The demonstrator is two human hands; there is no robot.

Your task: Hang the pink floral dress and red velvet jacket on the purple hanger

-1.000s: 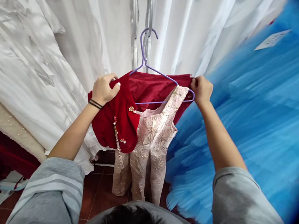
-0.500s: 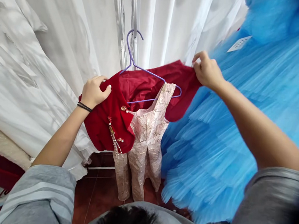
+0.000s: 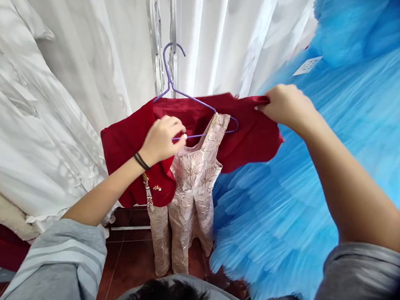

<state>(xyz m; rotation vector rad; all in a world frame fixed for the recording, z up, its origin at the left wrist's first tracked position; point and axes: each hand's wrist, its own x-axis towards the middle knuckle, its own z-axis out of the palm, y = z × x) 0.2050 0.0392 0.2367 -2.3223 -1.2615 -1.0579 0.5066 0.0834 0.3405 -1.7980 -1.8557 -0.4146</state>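
Note:
A purple hanger (image 3: 170,68) hangs in the middle, with a pale pink, gold-patterned jumpsuit (image 3: 192,175) on it by one shoulder strap. The red velvet jacket (image 3: 126,139) drapes over the hanger's left arm and stretches out to the right behind it; beads and pearls trim its front. My right hand (image 3: 290,104) pinches the jacket's upper edge at the right. In front of the jacket's left half, my left hand (image 3: 164,140) is closed with thumb and fingers together beside the hanger's lower bar. Whatever lies between those fingertips is hidden.
White curtains and fabric (image 3: 72,41) fill the back and left. A large blue tulle dress (image 3: 310,169) takes up the right side, with a white tag (image 3: 307,66) on it. Behind the hanger stands a white metal rack (image 3: 174,21). Below are reddish-brown floor tiles (image 3: 115,259).
My left hand has let go of the jacket's left shoulder and moved right to the hanger's lower bar. My right hand has shifted slightly right and down, its part of the jacket now turned outward.

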